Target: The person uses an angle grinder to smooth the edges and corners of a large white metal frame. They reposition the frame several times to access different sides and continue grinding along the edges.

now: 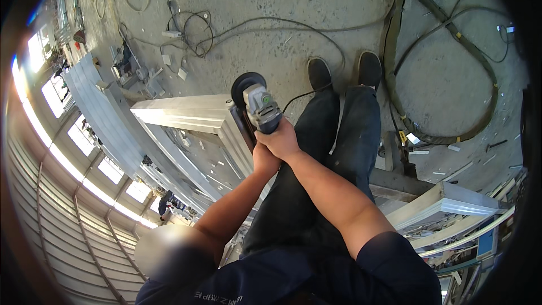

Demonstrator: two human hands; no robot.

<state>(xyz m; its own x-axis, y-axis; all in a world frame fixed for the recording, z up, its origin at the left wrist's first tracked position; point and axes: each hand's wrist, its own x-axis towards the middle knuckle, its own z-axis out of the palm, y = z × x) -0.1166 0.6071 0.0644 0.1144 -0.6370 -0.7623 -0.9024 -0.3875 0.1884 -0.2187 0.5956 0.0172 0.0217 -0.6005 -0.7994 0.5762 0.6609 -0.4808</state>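
An angle grinder [263, 107] with a grey head and a dark round disc [244, 83] is held out in front of my legs. My right hand [281, 138] wraps round the dark rear of its body. Just below and to the left, my left hand [264, 160] is closed against the right one at the grinder's handle end; its fingers are partly hidden. Beside the grinder lies the end of a silvery metal frame [186, 105]. A dark bar [241, 127] runs along that end, close to the left hand. Whether the disc touches the frame I cannot tell.
A thin black cable [299, 97] runs from the grinder past my shoes. Coiled cords [197, 36] and a thick hose [497, 93] lie on the concrete floor. More metal profiles [104, 113] stand at left, and another frame [446, 200] at right. Small offcuts are scattered about.
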